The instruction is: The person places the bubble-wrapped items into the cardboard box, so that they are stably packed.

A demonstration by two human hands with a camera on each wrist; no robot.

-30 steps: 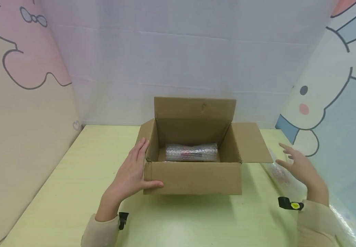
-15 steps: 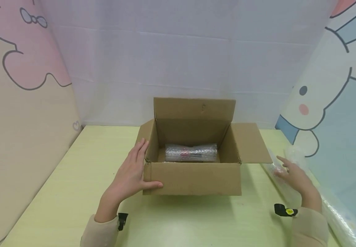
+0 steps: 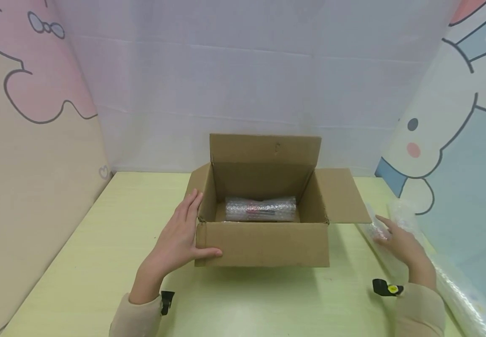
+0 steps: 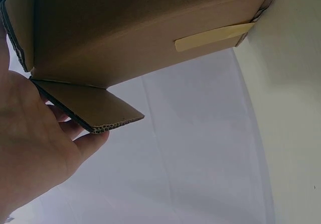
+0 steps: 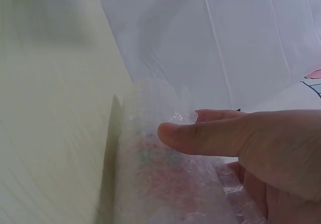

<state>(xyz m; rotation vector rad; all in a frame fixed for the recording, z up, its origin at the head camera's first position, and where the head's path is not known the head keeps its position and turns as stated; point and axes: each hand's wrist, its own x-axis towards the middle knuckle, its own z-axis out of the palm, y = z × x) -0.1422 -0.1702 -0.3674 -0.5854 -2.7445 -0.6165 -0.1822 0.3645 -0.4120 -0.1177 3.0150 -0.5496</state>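
Observation:
An open cardboard box [image 3: 261, 244] stands in the middle of the table. My left hand [image 3: 179, 238] holds its near left corner, the thumb on the front flap and the fingers on the left flap [image 4: 93, 103]. Inside the box lies a bubble-wrapped roll [image 3: 261, 209] with something red and dark showing through. To the right of the box, my right hand [image 3: 401, 244] grips a second bubble-wrapped bundle [image 5: 165, 179], thumb on its upper side and fingers along its far side. Reddish and greenish colours show through the wrap; its contents are unclear.
More clear bubble wrap [image 3: 462, 295] lies along the right table edge beside the right forearm. The box's right flap [image 3: 342, 195] sticks out toward the right hand. A white sheet [image 3: 243, 84] hangs behind the table [image 3: 112, 243], with printed panels on both sides.
My right hand has come down and slightly left onto the bubble-wrapped bundle, and its fingers have closed around it. The left hand and the box have stayed nearly still.

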